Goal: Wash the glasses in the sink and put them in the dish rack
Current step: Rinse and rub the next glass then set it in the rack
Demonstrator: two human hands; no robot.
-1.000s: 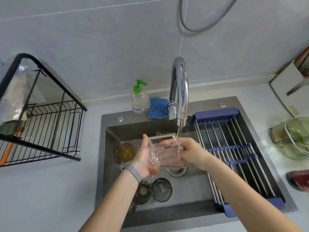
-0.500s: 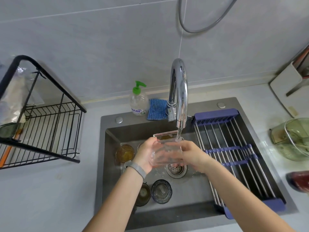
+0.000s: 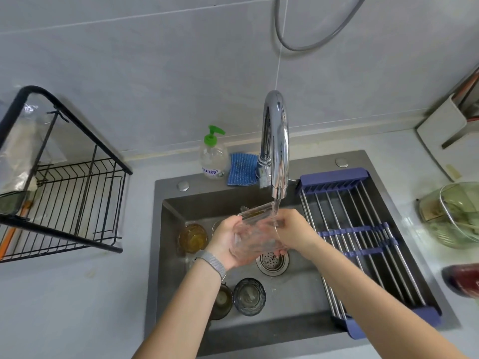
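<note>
Clear glass is at the centre of the scene: a square-rimmed tumbler (image 3: 255,233) is held over the dark grey sink (image 3: 298,294), tilted, with its rim just under the running chrome tap (image 3: 276,151). The stream falls at the rim's right corner. The left hand (image 3: 225,243) is cupped under and around the tumbler's base, fingers curled about it. The right hand (image 3: 293,230) is wrapped around the upper right side, fingers curled on the wall near the rim.

The step in hand is judged to be rinsing. It would be done well if the glass were turned slowly so that water reaches every inner face, then tipped mouth-down to drain before it is carried off. Wet glass is likely slippery, so a firm two-handed hold is advisable.

On the sink floor, an amber glass (image 3: 193,238) stands to the left, and a dark smoky glass (image 3: 250,296) stands nearer the viewer, beside another glass (image 3: 223,301) partly hidden by the left forearm. The drain (image 3: 272,261) lies just below the hands. A roll-up drying mat of steel rods (image 3: 363,242) covers the sink's right side. The black wire dish rack (image 3: 64,193) stands on the counter well apart to the left; nothing is seen to block the way there. A soap bottle (image 3: 213,156) and a blue cloth (image 3: 242,169) sit behind the sink.
</note>
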